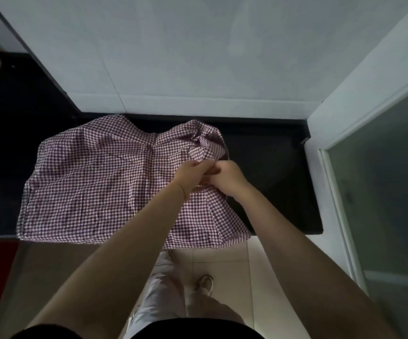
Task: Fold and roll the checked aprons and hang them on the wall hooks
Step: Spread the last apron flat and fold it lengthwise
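- Your apron (87, 177) lies spread across the dark counter (271, 172), its near edge hanging over the counter's front edge and its far side reaching almost to the back edge under the wall (173, 45).
- Toward the right it is bunched up in a rumpled heap, while the left part lies mostly flat with a few creases.
- Your left hand (190, 171) and right hand (227, 177) meet just in front of that heap, fingers curled and pinching cloth there.
- Judging by this, you are early: no neat fold shows, nothing is rolled, and the hanging is all still ahead.
- Only one apron is in view; whether others wait elsewhere cannot be told.
- The wall hooks are nowhere in view.
- What exactly you pinch, a strap or a hem, is hidden behind your fingers.
- The counter's left end is too dark to make out, and the apron's front hem is partly covered by your left forearm.
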`<state>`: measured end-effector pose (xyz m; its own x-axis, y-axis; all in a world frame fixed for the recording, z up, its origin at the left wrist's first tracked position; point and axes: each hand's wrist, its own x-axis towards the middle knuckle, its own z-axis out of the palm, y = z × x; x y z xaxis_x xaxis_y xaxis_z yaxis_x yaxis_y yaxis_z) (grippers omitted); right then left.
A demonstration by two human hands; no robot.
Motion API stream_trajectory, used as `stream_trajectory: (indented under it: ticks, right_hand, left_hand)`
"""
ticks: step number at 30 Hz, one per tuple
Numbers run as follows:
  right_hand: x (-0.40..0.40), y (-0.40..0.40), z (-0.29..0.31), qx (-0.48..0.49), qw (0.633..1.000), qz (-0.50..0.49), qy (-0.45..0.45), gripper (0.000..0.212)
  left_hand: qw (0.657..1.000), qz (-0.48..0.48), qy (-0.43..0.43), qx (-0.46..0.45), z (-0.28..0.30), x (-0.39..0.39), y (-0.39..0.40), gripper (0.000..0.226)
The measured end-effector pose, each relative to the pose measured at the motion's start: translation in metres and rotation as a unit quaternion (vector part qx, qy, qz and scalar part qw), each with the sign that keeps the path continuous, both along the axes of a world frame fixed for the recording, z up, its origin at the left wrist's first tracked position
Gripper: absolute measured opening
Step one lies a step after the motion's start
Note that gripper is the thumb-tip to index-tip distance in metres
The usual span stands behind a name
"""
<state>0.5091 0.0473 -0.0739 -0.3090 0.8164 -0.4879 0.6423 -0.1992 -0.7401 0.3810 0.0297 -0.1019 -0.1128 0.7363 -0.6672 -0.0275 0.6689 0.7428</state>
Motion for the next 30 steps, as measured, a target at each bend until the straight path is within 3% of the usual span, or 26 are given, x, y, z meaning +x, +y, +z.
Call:
stream_trajectory:
  ticks: [3,7,11,16,20,23,26,28,30]
  right_hand:
    - [0.007,0.000,0.002,-0.048,0.998,0.006,0.030,0.012]
    - [0.020,0.005,-0.002,-0.041,0.990,-0.133,0.023,0.020]
    - [0.015,0.003,0.003,-0.118,0.985,-0.095,0.089,0.032]
    - [0.001,0.008,0.002,-0.034,0.988,-0.142,0.049,0.019]
    - [0.004,0.015,-0.003,0.018,0.990,-0.140,-0.002,0.019]
    - [0.006,0.019,-0.009,0.071,0.986,-0.145,-0.050,0.022]
    - [0.012,0.029,-0.009,0.082,0.983,-0.136,-0.093,0.026]
    - [0.027,0.045,-0.001,0.146,0.956,-0.191,-0.169,0.033]
    - [0.048,0.060,0.020,0.267,0.889,-0.296,-0.227,0.029]
  left_hand:
    - [0.998,0.060,0.017,0.010,-0.008,-0.006,0.002,0.025]
    - [0.996,0.076,-0.039,0.030,0.001,-0.011,0.001,0.007]
    - [0.988,0.092,-0.113,0.045,0.013,-0.012,-0.001,0.012]
    - [0.988,0.100,-0.104,0.046,0.019,-0.017,0.003,0.013]
    - [0.994,0.100,0.002,0.050,0.008,-0.026,0.004,0.017]
    - [0.963,-0.018,0.269,-0.009,-0.006,-0.033,-0.003,0.039]
    - [0.939,-0.095,0.310,-0.114,-0.021,-0.040,-0.021,0.063]
    - [0.925,-0.122,0.333,-0.139,-0.034,-0.049,-0.031,0.067]
    - [0.920,-0.128,0.347,-0.128,-0.039,-0.059,-0.031,0.070]
